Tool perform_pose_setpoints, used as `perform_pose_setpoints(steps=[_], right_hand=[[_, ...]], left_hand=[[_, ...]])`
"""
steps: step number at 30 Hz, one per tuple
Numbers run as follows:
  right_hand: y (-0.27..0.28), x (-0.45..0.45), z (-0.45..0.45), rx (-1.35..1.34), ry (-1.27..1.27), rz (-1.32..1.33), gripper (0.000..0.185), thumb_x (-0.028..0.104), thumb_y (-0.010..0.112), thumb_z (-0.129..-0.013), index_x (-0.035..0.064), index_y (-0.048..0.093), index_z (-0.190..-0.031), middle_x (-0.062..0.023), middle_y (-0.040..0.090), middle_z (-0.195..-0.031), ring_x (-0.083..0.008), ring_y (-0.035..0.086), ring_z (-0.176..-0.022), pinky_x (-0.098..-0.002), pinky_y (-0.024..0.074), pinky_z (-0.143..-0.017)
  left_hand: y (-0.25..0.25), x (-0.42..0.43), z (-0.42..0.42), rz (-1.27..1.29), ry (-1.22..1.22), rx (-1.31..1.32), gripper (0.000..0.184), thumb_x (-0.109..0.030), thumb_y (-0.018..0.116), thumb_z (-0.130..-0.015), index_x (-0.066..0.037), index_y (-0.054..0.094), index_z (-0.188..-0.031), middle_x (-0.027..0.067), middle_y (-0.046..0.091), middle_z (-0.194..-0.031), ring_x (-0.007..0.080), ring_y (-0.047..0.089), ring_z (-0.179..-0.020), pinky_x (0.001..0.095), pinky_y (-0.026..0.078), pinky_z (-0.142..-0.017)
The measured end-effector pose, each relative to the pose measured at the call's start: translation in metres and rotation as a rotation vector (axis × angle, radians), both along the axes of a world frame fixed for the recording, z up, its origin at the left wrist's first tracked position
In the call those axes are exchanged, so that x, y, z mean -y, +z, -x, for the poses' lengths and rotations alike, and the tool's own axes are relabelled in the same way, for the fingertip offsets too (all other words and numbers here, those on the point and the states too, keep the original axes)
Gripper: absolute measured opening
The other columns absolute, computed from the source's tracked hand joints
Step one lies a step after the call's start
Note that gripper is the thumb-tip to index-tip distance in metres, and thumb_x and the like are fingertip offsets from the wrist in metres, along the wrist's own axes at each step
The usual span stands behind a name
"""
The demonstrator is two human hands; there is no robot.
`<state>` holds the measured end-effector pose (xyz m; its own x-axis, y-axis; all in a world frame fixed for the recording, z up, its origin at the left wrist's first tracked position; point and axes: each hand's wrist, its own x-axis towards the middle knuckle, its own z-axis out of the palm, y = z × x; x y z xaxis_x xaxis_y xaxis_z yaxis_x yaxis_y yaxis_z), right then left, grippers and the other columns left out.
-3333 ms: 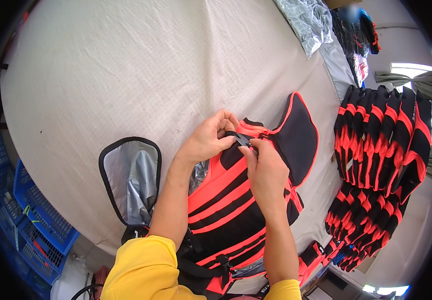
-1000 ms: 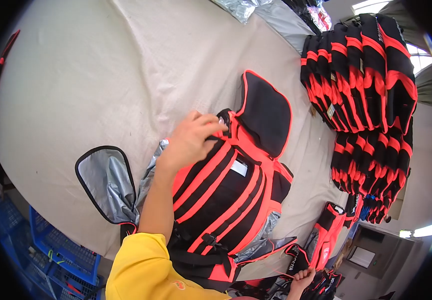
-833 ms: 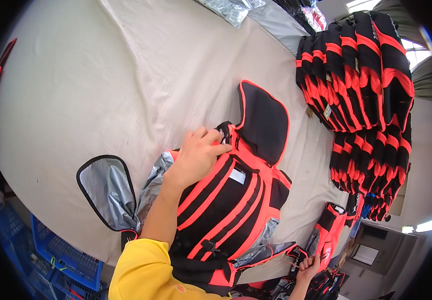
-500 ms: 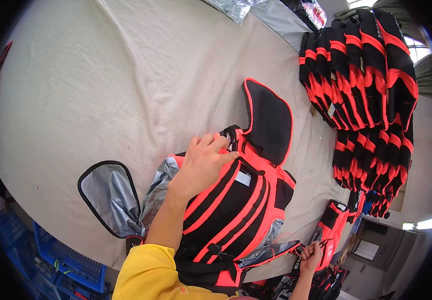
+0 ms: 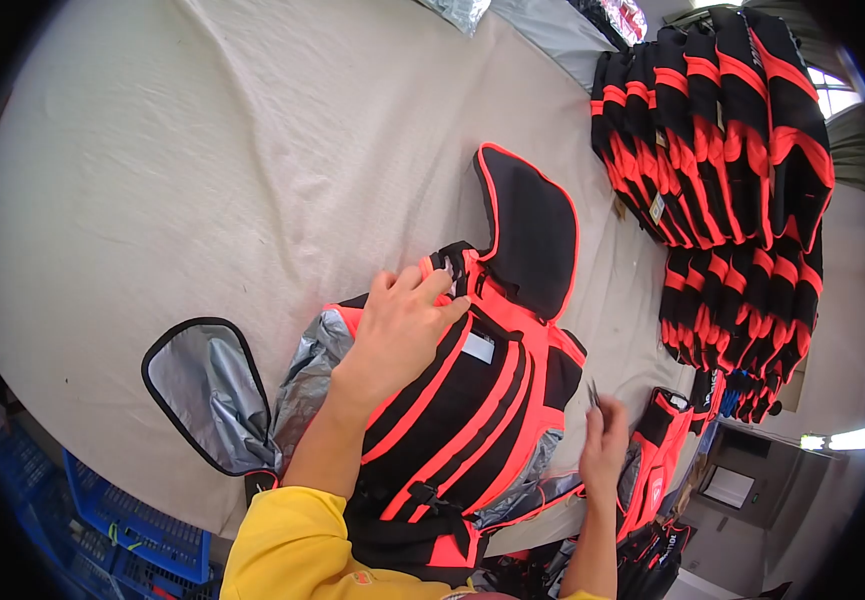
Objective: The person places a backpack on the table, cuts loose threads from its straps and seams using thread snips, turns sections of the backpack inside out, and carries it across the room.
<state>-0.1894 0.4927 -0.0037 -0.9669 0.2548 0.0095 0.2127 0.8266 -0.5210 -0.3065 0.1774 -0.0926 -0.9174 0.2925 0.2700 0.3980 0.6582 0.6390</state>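
Note:
A black and neon-red backpack lies on the pale cloth-covered table, its strap side facing up. Its black flap with red piping is folded out beyond the top end. A silver-lined panel spreads out on the left. My left hand grips the bag's top edge near a black strap, fingers curled over it. Off the bag's right side, my right hand is closed around small pointed thread snips, their tips pointing away from me. The snips' handles are hidden in the fingers.
Stacks of similar black and red bags stand at the right. Another red and black bag lies just past my right hand. Blue plastic crates sit below the table's left edge. Silver sheeting lies at the far edge.
My right hand has moved up and slightly left, away from the red bag at the lower right, bringing the snips into view. My left hand keeps its hold on the backpack.

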Motion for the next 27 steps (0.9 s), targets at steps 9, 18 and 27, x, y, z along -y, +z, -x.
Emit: perform_pose_setpoints(steps=[9, 18, 27], right_hand=[[-0.015, 0.149, 0.167, -0.190, 0.699, -0.439, 0.020, 0.018, 0.073, -0.089, 0.0053, 0.065, -0.103, -0.0095, 0.060, -0.097, -0.0261, 0.064, -0.088, -0.0365, 0.0526, -0.064], [-0.046, 0.135, 0.168, -0.102, 0.462, -0.104, 0.013, 0.013, 0.064, -0.099, 0.0026, 0.064, -0.107, -0.0106, 0.062, -0.095, -0.0227, 0.064, -0.086, -0.0313, 0.0520, -0.078], [-0.080, 0.149, 0.123, 0.042, 0.105, 0.452, 0.030, 0.020, 0.063, -0.102, -0.0021, 0.055, -0.122, -0.0082, 0.066, -0.099, -0.0135, 0.063, -0.090, -0.0277, 0.0514, -0.079]], left_hand=[[0.001, -0.002, -0.002, -0.001, 0.023, 0.025, 0.035, -0.005, 0.063, -0.081, -0.016, 0.076, -0.112, 0.0017, 0.060, -0.106, 0.0197, 0.055, -0.100, 0.0359, 0.039, -0.082], [-0.021, -0.007, 0.016, -0.224, 0.338, 0.166, 0.041, -0.023, 0.079, -0.079, -0.015, 0.064, -0.116, 0.0055, 0.064, -0.099, 0.0273, 0.063, -0.090, 0.0407, 0.043, -0.076], [-0.051, 0.005, 0.029, -0.899, 0.358, 0.522, 0.021, -0.015, 0.064, -0.094, 0.002, 0.073, -0.104, 0.0121, 0.070, -0.094, 0.0215, 0.066, -0.085, 0.0302, 0.047, -0.085]])
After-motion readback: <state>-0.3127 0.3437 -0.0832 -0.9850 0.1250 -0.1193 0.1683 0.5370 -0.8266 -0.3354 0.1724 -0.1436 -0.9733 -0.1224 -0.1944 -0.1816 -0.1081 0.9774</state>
